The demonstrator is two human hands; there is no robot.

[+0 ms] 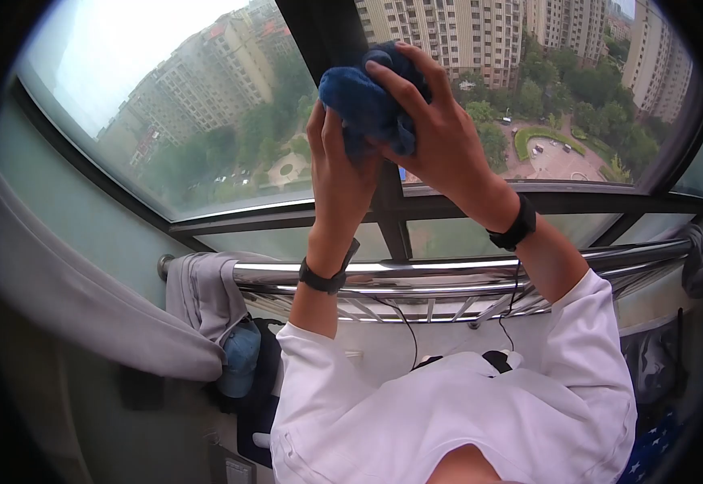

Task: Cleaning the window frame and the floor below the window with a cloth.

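Note:
Both of my hands are raised in front of a large window and hold a bunched dark blue cloth [368,109] between them. My left hand [337,165] cups the cloth from the left and below. Fingers of my right hand [436,121] wrap over its top and right side. Each wrist carries a black band, and my sleeves are white. The cloth sits right at the dark vertical window post [392,214].
A shiny metal railing [448,270] runs across below my hands, with a grey garment [202,290] draped on its left end and a blue cap [240,355] under it. A grey curtain [69,298] hangs at left. Dark cloth hangs at the rail's right end [702,262].

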